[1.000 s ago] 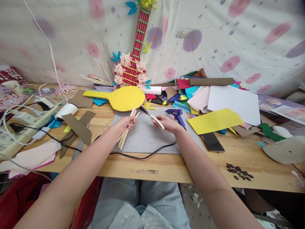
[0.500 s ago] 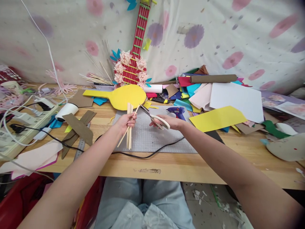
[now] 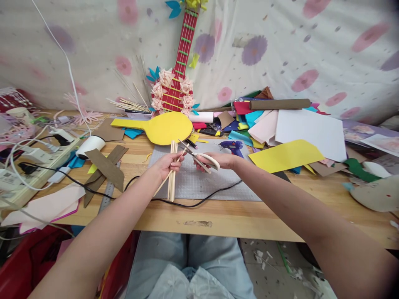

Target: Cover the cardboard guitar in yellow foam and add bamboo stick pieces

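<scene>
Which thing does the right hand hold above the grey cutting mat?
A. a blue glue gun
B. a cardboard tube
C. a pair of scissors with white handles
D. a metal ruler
C: the right hand grips the scissors by their white handles, blades pointing at the wooden sticks in the left hand; the glue gun lies untouched on the mat behind.
</scene>
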`<state>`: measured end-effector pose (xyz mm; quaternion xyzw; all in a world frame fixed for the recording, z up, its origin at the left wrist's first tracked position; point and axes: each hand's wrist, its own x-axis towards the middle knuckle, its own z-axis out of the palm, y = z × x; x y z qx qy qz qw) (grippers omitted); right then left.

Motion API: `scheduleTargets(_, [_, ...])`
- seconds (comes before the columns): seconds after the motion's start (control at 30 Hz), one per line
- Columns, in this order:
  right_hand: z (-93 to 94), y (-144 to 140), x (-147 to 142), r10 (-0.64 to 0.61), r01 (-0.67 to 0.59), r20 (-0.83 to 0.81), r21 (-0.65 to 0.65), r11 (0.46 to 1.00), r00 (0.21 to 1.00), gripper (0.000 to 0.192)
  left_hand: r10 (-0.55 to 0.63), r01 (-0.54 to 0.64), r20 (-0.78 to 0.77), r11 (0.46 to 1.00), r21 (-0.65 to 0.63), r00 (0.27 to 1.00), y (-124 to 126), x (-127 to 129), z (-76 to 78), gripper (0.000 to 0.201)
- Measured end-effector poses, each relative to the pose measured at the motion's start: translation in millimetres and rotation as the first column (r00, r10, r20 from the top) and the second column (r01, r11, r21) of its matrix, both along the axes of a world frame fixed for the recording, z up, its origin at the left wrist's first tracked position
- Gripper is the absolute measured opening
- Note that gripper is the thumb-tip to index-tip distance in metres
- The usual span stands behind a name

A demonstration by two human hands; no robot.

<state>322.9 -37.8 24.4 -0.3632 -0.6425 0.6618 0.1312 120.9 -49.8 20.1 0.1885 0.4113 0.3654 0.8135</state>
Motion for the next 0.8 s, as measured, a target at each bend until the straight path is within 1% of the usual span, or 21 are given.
scheduleTargets(0.07, [-0.3, 0.5, 0.7, 0.01, -0.01, 0.01, 0.0, 1.0, 1.0, 0.041, -0.003, 0.003, 0.004, 1.0, -0.005, 1.0, -1.1, 1.2, -1.5, 0.014])
scheduleTargets(0.2, [-2.1, -0.4, 0.7, -0.02, 0.018, 0.063, 0.036, 0.999, 0.998, 0.042, 0.023, -0.023, 0.011, 1.0, -0.008, 1.0, -2.4, 4.9, -7.1, 0.017])
scheduleTargets(0.37, [-3.4, -1.8, 0.7, -0.032, 0.034, 0.052, -0.034, 0.999, 0.998, 0.046, 0.034, -0.034, -0.009, 0.999, -0.013, 0.999, -1.2, 9.0, -10.6, 0.015])
scheduleTargets(0.43, [-3.3, -1.7, 1.1, -0.041, 0.043, 0.063, -0.038, 0.998, 0.997, 0.048, 0.032, -0.033, -0.011, 0.999, -0.009, 0.999, -0.5, 10.1, -10.5, 0.015])
scheduleTargets(0.6, [-4.1, 0.2, 1.9, -0.035, 0.036, 0.113, -0.002, 0.999, 0.993, 0.05, 0.034, -0.035, -0.016, 0.999, -0.017, 0.999, -0.8, 11.7, -9.3, 0.015])
scheduleTargets(0.8, [-1.1, -0.9, 2.4, 0.013, -0.022, 0.168, 0.052, 0.998, 0.986, 0.054, 0.034, -0.034, -0.017, 0.999, 0.002, 0.999, -5.0, 13.2, -8.6, 0.016])
